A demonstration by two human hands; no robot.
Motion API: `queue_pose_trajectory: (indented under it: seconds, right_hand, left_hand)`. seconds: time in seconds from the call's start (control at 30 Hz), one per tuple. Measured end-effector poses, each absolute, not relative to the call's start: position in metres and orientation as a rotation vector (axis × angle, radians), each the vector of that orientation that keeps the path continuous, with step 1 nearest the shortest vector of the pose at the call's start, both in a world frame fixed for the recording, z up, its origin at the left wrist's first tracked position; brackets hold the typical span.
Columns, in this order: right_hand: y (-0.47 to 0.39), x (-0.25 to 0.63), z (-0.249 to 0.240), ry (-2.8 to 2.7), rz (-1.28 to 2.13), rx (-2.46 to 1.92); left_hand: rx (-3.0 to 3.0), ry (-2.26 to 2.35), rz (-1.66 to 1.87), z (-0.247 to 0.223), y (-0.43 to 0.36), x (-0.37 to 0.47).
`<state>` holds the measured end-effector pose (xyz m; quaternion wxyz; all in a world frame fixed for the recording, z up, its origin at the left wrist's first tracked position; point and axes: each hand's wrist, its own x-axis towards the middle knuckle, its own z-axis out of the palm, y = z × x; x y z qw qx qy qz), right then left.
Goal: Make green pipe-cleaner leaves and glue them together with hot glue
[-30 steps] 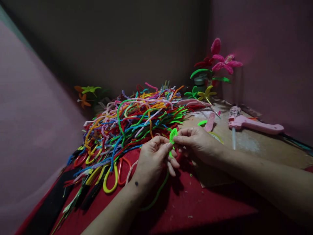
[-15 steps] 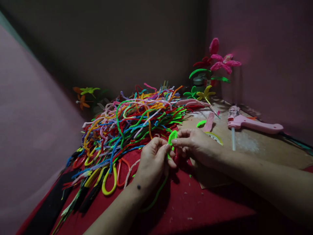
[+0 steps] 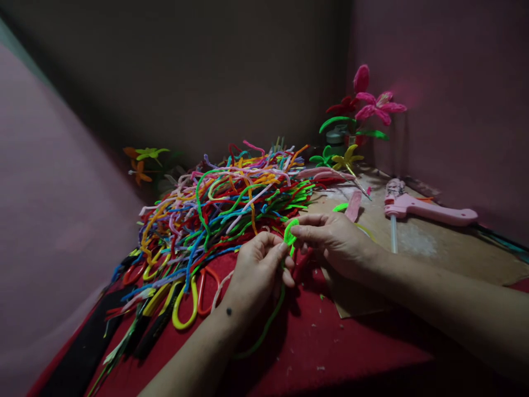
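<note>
Since half a second ago, the right hand [image 3: 341, 237] is sitting with its thumb a little higher, and it is covering more of the yellow tape roll [image 3: 366, 231]; the green loop [image 3: 291, 230] is looking shorter and more tilted, while the left hand [image 3: 254, 270] is staying almost at the same place. For working well, the left hand should, in my judgement, be keeping a firm pinch at the lower end of the loop; the right hand should be shaping with small, soft pressure, because such a fuzzy strand is probably holding every bend, also the wrong one. The left thumb and first finger are closing together on the loop's lower end; the other left fingers are curling loosely below, a bit apart. The right thumb and first finger are pinching the loop's upper part, with almost no gap; the remaining right fingers are bending behind and are partly hiding, so I cannot tell whether they are touching it. The loop is hanging between both hands, above the red cloth [image 3: 351, 353] and in front of the colourful pile [image 3: 239, 204]; a green strand [image 3: 268, 328] is curving down below the left hand.
</note>
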<state>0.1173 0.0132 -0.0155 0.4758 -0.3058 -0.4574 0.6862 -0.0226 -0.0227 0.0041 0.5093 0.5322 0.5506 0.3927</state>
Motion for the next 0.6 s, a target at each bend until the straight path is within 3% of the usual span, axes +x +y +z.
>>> queue_pose_trajectory:
  seconds: [0.3,0.6]
  right_hand:
    - [0.0159,0.1179,-0.0138,-1.038,1.704,-0.833]
    - [0.0062,0.1102,-0.0221,-1.206,1.875,-0.630]
  left_hand:
    - [1.221,1.282,0.873,0.0077,-0.0270,-0.0171]
    - [1.267,1.222,1.031,0.0011,-0.0246,-0.0221]
